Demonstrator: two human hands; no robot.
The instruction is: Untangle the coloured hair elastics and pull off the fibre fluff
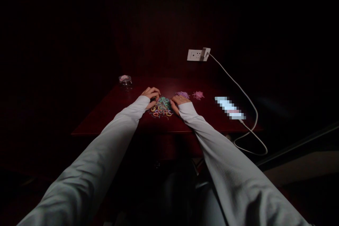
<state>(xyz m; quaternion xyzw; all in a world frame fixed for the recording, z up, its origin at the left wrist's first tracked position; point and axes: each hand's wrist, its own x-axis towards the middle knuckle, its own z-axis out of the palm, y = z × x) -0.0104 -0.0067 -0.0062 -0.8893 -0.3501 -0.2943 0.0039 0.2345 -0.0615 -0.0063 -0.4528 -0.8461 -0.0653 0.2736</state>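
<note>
A heap of small coloured elastic loops point(161, 107) lies on a dark red table point(111, 113). My left hand point(151, 95) rests at the heap's left edge with its fingers curled inward; what they pinch is too small to make out. My right hand point(178, 101) sits at the heap's right edge, fingers bent down onto the loops. Both arms wear pale long sleeves. Just beyond my right hand lie a small purple pile point(182, 94) and a small pink pile point(198, 95) of loops.
A small clear jar point(125, 80) with pink contents stands at the table's back left. A blurred-out phone point(230, 108) lies at the right, its white cable point(249, 102) running to a wall socket point(198, 54). The room is very dark.
</note>
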